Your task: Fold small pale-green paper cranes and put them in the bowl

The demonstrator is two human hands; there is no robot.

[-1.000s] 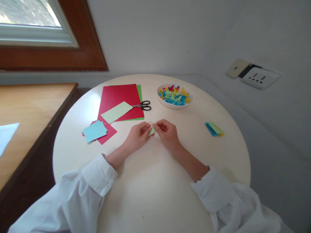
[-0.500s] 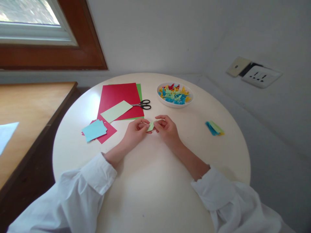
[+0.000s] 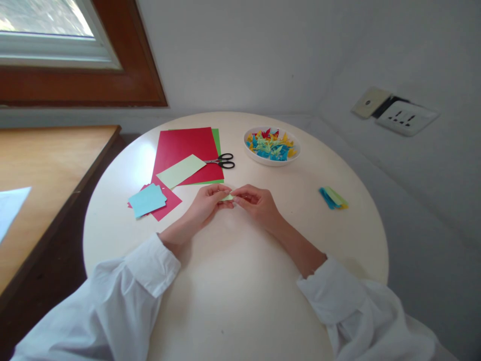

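Between my two hands is a small piece of folded light green paper [image 3: 227, 197], mostly covered by fingers. My left hand [image 3: 209, 203] pinches its left side, thumb on top. From the right, my right hand [image 3: 259, 203] grips the paper's other end between thumb and forefinger. Both hands are just above the middle of the round white table [image 3: 229, 281]. Beyond my left hand, a light green paper strip [image 3: 181, 170] lies over red sheets [image 3: 188, 145], its tip under black-handled scissors [image 3: 224, 161].
A white bowl [image 3: 271, 161] of small folded paper cranes stands at the back. Folded coloured papers [image 3: 333, 198] lie at the right. Light blue squares [image 3: 147, 200] rest on red ones at the left. A wall socket [image 3: 406, 118] is on the right; a wooden desk [image 3: 56, 155] stands left.
The green paper has been turned and now shows less between my fingers. My right hand has shifted slightly left and closed in, its raised forefinger now lowered onto the paper.
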